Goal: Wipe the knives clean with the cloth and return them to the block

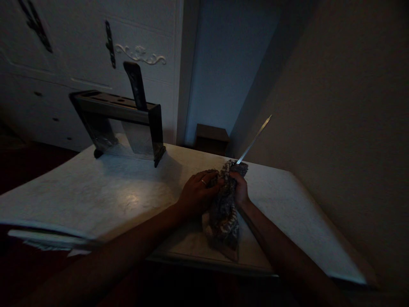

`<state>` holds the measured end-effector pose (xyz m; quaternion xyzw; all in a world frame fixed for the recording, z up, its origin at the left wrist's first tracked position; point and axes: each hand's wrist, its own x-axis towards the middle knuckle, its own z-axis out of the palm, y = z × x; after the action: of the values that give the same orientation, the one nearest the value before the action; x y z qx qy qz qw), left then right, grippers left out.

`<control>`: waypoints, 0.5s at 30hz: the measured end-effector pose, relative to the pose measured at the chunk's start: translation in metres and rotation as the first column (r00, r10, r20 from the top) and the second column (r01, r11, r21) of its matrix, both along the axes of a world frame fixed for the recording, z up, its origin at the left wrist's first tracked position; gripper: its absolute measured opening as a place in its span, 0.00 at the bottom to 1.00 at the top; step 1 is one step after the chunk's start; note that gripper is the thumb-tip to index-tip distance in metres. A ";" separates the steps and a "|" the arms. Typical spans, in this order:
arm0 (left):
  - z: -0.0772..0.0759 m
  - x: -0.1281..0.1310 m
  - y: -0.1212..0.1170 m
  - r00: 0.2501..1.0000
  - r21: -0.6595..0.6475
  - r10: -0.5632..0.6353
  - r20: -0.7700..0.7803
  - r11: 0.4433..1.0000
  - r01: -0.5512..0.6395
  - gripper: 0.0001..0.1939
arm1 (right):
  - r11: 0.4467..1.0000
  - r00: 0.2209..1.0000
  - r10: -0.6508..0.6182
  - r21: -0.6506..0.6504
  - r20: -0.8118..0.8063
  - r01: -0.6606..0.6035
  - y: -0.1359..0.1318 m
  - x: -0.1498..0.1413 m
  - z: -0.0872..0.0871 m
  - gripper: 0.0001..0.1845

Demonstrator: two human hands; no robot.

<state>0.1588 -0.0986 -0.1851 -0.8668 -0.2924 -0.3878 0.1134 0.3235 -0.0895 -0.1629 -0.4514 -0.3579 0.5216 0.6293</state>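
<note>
A knife's thin bright blade (pixel 254 140) points up and to the right out of a patterned cloth (pixel 224 211). My right hand (pixel 240 187) is closed around the cloth-wrapped lower end of the knife; the handle itself is hidden. My left hand (pixel 198 192), with a ring on one finger, is closed on the cloth just left of it. The rest of the cloth hangs down onto the white table (pixel 105 192) towards its near edge.
A dark knife block (pixel 121 123) stands at the table's far left with one dark knife handle (pixel 136 85) sticking up from it. White cabinet doors (pixel 79 51) lie behind it. A small brown stand (pixel 211 137) sits beyond the table. A wall rises on the right.
</note>
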 end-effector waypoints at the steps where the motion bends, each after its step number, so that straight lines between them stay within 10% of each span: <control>1: 0.000 0.000 0.000 1.000 0.008 0.005 0.001 1.000 -0.005 0.18 | 1.000 1.000 0.022 -0.020 -0.020 -0.022 -0.001 0.000 0.001 0.14; 15: 0.008 -0.010 0.000 0.985 0.023 0.110 0.130 0.993 -0.114 0.20 | 0.999 0.988 0.052 0.015 -0.143 -0.050 -0.003 -0.010 0.001 0.20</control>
<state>0.1488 -0.0987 -0.1769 -0.8205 -0.3414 -0.4400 0.1291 0.3132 -0.0924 -0.1618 -0.3998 -0.3263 0.5665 0.6424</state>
